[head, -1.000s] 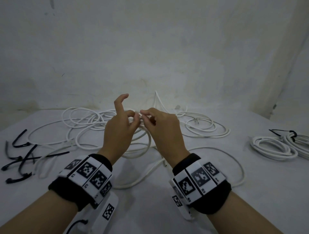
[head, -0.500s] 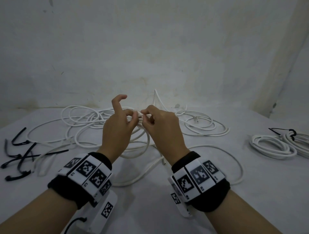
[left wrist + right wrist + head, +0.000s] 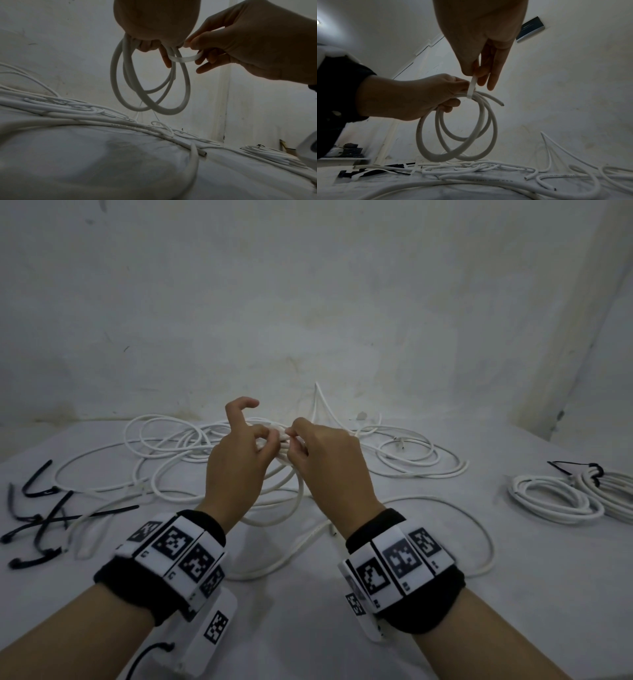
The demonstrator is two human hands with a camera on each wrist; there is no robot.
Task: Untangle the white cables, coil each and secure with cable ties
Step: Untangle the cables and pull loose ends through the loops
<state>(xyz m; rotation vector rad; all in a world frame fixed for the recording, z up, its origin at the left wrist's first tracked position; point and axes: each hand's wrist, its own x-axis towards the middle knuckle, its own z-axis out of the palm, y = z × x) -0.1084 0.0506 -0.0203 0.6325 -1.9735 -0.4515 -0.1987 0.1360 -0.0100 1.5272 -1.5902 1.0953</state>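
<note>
Left hand (image 3: 412, 97) grips the cable coil (image 3: 457, 129) up off the worktop, index finger raised; right hand (image 3: 481, 40) pinches a white tie (image 3: 473, 86).

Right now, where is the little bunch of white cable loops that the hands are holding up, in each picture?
Head view: the coil hangs below and between the left hand and right hand, mostly hidden behind them.
Left wrist view: upper middle, the coil dangles under the left hand.
Right wrist view: centre, the coil hangs from the left hand.
Shared landmark: the loose white cables on the table.
</note>
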